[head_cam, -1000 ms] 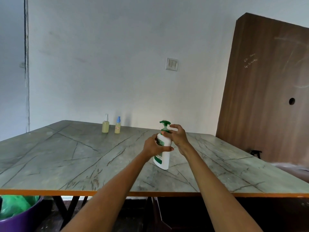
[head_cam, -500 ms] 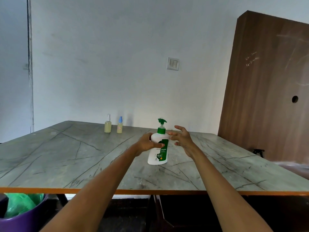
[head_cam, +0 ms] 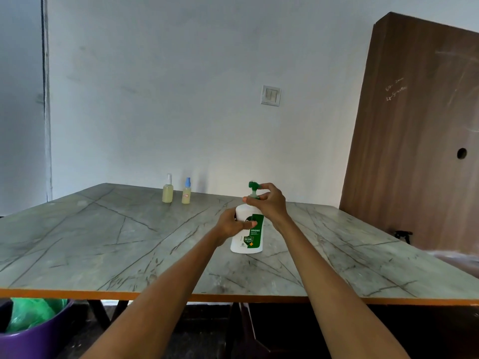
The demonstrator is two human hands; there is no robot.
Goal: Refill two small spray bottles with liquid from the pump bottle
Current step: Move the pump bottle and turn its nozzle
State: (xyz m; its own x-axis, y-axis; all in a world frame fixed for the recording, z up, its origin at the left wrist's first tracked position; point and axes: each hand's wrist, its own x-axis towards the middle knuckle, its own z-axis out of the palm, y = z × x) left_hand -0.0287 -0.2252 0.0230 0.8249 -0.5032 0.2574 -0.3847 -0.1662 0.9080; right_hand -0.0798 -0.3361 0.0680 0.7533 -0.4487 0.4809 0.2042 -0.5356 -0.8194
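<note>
White pump bottle [head_cam: 246, 238] (green label) — upright, left hand [head_cam: 231, 225] gripping, right hand [head_cam: 269, 203] pinching collar

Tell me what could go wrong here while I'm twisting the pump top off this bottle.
The pump bottle may tip or slip, since only your left hand steadies it while your right hand works the green pump head. Liquid could spill on the table.

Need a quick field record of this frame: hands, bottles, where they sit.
left hand: grips pump bottle body
right hand: fingers curled round green pump top
pump bottle: upright on table, mid-table
spray bottles: white-capped and blue-capped, side by side at far edge, untouched
bin: purple, green bag, under table's near left
</note>
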